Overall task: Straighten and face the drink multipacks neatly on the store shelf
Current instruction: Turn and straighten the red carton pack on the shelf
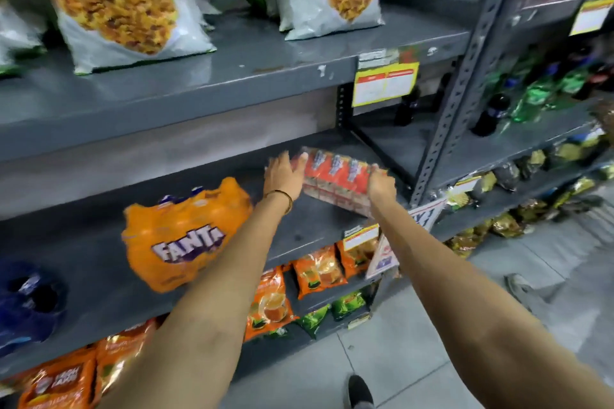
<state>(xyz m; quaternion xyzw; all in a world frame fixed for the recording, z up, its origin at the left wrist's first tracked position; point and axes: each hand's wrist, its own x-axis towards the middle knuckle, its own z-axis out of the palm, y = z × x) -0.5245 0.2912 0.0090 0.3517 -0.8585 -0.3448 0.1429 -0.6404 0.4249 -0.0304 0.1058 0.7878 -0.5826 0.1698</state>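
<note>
Both hands hold a red multipack of drink cartons (pixel 335 181) at the right end of the grey middle shelf (pixel 99 262), near its front right corner. The left hand (pixel 284 174) lies flat against the pack's left end, fingers (pixel 300 159) spread over its top edge; a thin bangle (pixel 282 197) circles that wrist. The right hand (pixel 382 184) clasps the right end, its fingers curled around the pack. The pack sits tilted, its near lower edge close to the shelf's front edge. Left of it, an orange Fanta multipack (pixel 184 236) lies skewed near the front edge, and a dark blue multipack (pixel 28 304) sits at the far left. Snack bags (pixel 123 0) stand on the shelf above
</note>
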